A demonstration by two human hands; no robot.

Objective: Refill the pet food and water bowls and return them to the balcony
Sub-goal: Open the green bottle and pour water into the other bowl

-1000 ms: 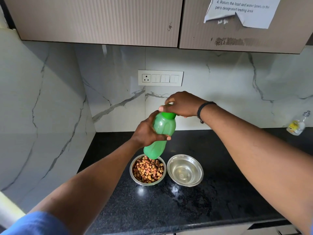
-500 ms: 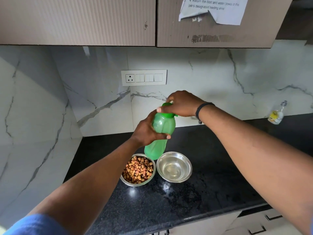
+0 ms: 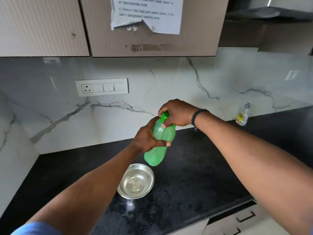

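A green plastic bottle [image 3: 160, 143] hangs above the black counter, tilted slightly. My left hand [image 3: 145, 139] is wrapped around its middle. My right hand [image 3: 177, 113] grips the green cap [image 3: 164, 115] at the top. Below the bottle, a steel bowl [image 3: 136, 181] holding clear water sits on the counter. The food bowl is hidden behind my left forearm.
The black granite counter [image 3: 203, 175] runs to a marble backsplash with a switch plate [image 3: 102, 87]. A small clear bottle with a yellow label [image 3: 242, 114] stands at the back right. Wall cabinets with a taped paper note [image 3: 147, 14] hang overhead. Drawers [image 3: 240, 219] lie below the counter edge.
The view has swung right and up, so the kibble bowl has slid behind my left forearm. Both hands stay on the bottle, which has shifted right of the water bowl.
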